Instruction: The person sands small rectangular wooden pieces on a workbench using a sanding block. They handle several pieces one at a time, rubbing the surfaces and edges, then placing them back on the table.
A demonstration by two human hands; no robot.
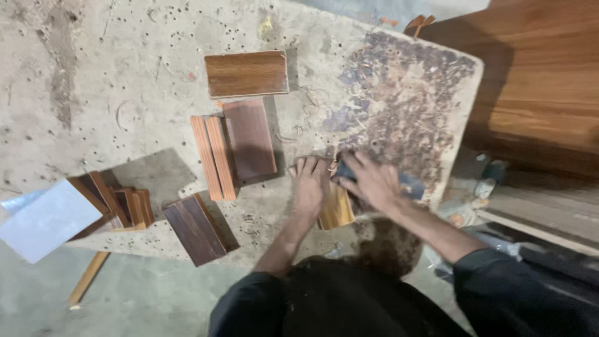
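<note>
My left hand (pixel 311 185) lies flat, fingers spread, pressing on a small light wooden block (pixel 337 211) at the front of the worn workbench (pixel 125 93). Just to its right, my right hand (pixel 373 181) is closed around a dark hand tool (pixel 412 186) that rests against the far end of the block; most of the tool is hidden by the fingers. Both sleeves are black.
Several brown wood pieces lie on the bench: one board (pixel 247 73) at the back, a slab with two reddish strips (pixel 232 148) in the middle, a dark piece (pixel 194 228) at the front, a stack (pixel 118 206) by a pale sheet (pixel 45 219). A large wooden panel (pixel 543 81) stands at right.
</note>
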